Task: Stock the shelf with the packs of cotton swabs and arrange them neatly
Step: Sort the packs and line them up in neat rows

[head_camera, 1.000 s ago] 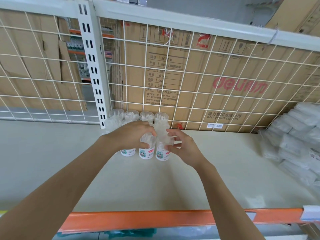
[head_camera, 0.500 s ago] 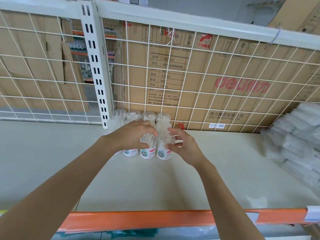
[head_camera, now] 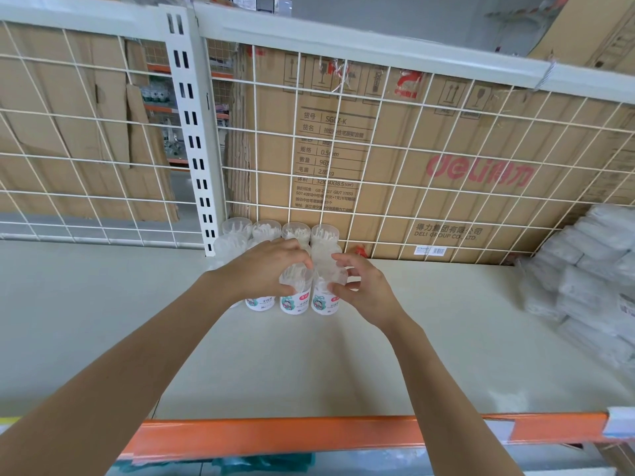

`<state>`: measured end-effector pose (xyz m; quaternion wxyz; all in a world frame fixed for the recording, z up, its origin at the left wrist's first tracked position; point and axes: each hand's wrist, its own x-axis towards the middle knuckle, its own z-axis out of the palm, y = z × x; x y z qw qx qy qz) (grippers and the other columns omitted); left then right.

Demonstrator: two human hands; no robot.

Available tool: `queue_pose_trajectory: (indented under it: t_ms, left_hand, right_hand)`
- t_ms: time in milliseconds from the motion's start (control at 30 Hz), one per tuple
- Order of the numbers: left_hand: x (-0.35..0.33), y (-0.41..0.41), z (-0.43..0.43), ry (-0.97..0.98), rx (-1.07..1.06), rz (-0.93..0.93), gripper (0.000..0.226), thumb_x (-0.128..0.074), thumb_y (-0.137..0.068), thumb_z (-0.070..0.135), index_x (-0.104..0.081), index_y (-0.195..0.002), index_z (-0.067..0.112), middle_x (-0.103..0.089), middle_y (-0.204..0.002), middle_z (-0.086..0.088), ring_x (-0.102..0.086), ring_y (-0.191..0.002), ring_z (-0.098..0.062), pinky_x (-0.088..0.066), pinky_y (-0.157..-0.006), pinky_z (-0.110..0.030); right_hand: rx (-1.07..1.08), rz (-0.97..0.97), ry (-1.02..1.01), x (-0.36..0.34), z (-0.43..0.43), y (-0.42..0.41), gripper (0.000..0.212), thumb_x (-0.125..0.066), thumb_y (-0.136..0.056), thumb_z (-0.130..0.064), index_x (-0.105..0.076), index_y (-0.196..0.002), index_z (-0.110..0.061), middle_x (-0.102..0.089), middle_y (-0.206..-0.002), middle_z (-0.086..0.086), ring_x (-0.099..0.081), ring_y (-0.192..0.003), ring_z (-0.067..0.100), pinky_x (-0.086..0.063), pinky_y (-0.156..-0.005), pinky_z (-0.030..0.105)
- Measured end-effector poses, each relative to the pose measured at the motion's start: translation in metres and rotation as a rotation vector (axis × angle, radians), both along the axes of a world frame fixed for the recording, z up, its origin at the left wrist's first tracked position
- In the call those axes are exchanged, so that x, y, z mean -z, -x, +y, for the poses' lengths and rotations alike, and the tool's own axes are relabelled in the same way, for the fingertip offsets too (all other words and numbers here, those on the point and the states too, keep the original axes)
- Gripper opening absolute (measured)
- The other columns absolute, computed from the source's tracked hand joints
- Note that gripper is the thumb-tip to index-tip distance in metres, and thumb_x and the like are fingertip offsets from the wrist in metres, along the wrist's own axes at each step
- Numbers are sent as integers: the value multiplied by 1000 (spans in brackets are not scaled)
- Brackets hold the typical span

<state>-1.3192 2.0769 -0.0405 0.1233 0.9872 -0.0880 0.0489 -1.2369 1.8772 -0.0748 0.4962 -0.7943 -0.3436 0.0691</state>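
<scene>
Gripping front-row swab packs on shelf (head_camera: 309,365): left hand (head_camera: 264,269) curled over middle pack (head_camera: 293,302), right hand (head_camera: 367,290) pinching right pack (head_camera: 324,302).

Inspection note: the left hand (head_camera: 264,271) lies over the tops of the front tubs of cotton swabs (head_camera: 294,302), so I cannot count the tubs beneath it. The right hand (head_camera: 366,290) masks one side of the rightmost tub (head_camera: 324,304). I find the tub label print too small to read. The wrapped packs (head_camera: 591,269) run off the right edge. A teal item (head_camera: 261,463) below the orange beam (head_camera: 309,436) is blurred and cropped at the bottom edge.
</scene>
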Motion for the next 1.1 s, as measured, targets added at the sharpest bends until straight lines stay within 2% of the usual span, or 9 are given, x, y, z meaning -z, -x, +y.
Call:
queue_pose_trajectory:
  t_ms: [233,300,467,700,933,1100]
  left_hand:
    - [3,0,0,8,0,-15,45,-71,-78,23,-55,-120,27,-47,-114,8,-43,-109,-11,-28,-85,-20]
    - [3,1,0,4,2,-20,46,-71,-78,23,-55,-121,27,-47,-115,7,-43,-110,-12,-29,-86,-20]
    - [4,5,-5,-72,-15,-71,50,-71,-77,25,-52,-124,27,-46,-118,7,-41,-113,-12,-18,-79,-17]
    - [6,10,-8,-86,-42,-113,52,-71,-78,27,-51,-126,28,-45,-119,7,-41,-114,-12,-16,-80,-17]
    - [6,18,-5,-37,-74,-156,59,-72,-78,29,-48,-132,29,-45,-123,6,-40,-113,-13,-19,-88,-18]
    - [11,29,-4,-25,-114,-146,60,-66,-84,31,-41,-139,28,-42,-138,5,-35,-129,-15,-17,-102,-23]
  right_hand:
    - [1,-3,-3,0,0,-1,47,-72,-80,-10,-55,-123,-18,-55,-111,-3,-54,-95,3,-51,-83,25]
    - [3,-2,-8,1,0,-1,47,-72,-80,-9,-55,-123,-17,-55,-112,-3,-54,-96,5,-52,-84,27]
    - [6,-11,-1,1,1,0,46,-71,-81,-9,-55,-123,-18,-54,-113,-3,-55,-98,9,-52,-87,30]
    - [13,-11,0,2,1,1,47,-71,-81,-10,-55,-124,-16,-55,-116,0,-55,-102,14,-51,-90,32]
    - [58,-42,11,1,-4,6,47,-68,-85,-19,-50,-128,-18,-53,-124,-6,-54,-107,13,-44,-88,25]
    - [87,-96,56,8,-12,17,51,-66,-87,-23,-46,-134,-21,-50,-132,-6,-50,-111,10,-39,-90,22]
